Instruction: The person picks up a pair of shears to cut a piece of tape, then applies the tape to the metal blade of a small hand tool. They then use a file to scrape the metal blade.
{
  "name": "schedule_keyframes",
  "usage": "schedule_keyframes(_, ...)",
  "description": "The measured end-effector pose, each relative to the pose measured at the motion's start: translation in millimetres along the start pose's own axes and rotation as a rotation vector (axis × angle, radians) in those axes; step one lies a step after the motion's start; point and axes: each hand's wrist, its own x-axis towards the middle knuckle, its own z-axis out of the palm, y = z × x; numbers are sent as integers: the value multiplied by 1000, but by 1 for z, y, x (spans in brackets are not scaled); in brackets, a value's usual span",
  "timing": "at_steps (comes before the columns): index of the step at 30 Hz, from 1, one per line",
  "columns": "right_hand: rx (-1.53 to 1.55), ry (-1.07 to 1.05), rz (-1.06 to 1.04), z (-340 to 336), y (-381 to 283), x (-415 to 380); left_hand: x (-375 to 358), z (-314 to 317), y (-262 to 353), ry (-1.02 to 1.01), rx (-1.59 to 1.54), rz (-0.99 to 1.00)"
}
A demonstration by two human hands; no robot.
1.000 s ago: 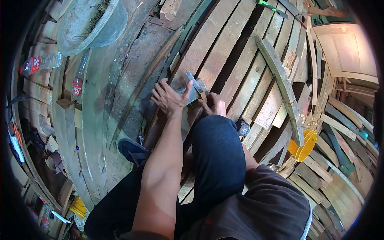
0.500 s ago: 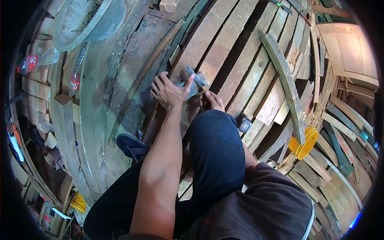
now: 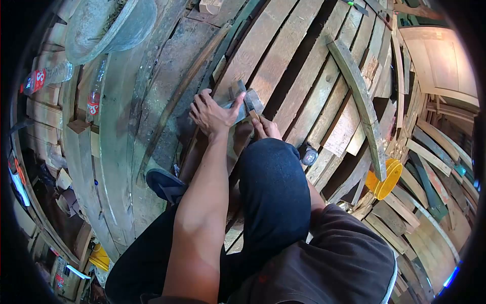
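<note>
My left hand [image 3: 211, 114] lies spread at the left edge of the slatted planks, thumb stretched toward a blue-grey flat piece [image 3: 240, 117] mostly covered by the hand. A dark grey block [image 3: 236, 89] shows just beyond the thumb. My right hand [image 3: 266, 127], partly hidden behind my raised knee, is closed around the short pale wooden handle of a hammer [image 3: 254, 101]. The hammer's grey metal head overlaps the flat piece beside my left thumb.
A curved timber [image 3: 358, 96] lies across the planks [image 3: 298, 55] to the right. Near my knee is a small dark round object [image 3: 309, 155], with a yellow bucket [image 3: 389, 178] farther right. A grey basin [image 3: 136, 30] and plastic bottles [image 3: 53, 77] stand at the left.
The hammer head has turned and moved slightly down, and my right hand has shifted a little left. My left hand stays spread in nearly the same place.
</note>
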Motion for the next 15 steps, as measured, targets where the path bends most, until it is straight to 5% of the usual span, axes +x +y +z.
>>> schedule_keyframes(7,457,-107,249,10,37,7,-1,-1,1,-1,11,4)
schedule_keyframes(10,885,-17,445,18,30,0,0,-3,1,5,6,1)
schedule_keyframes(15,983,-202,277,-12,-10,1,-1,8,-5,33,-67,-39)
